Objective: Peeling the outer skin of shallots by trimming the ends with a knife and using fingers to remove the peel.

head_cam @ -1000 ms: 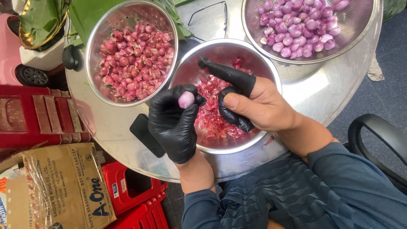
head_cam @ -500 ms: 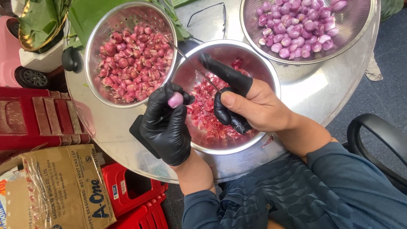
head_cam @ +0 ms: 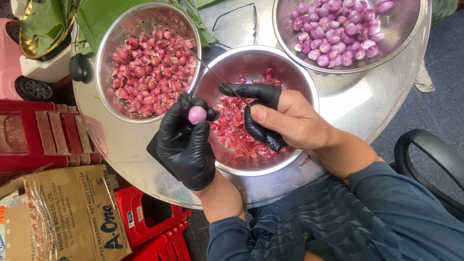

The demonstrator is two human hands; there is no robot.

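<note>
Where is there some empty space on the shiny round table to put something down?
Bare metal table shows right of the middle peel bowl, below the colander of peeled shallots. A smaller patch holds only glasses, between the two top bowls. It is crowded where the left hand and right hand work.

Round, shiny metal counter [head_cam: 386, 104]. On it, three steel vessels: at left a bowl [head_cam: 104, 58] heaped with red unpeeled shallots, in the middle a bowl [head_cam: 302, 77] holding red peelings, at upper right a mesh strainer [head_cam: 413, 41] full of pale purple peeled shallots. Between the top two, a pair of glasses [head_cam: 237, 17] lying flat. Green banana leaves [head_cam: 96, 21] tucked under the left bowl's far rim. One stray red peel [head_cam: 304, 161] near the counter's front edge.
</note>
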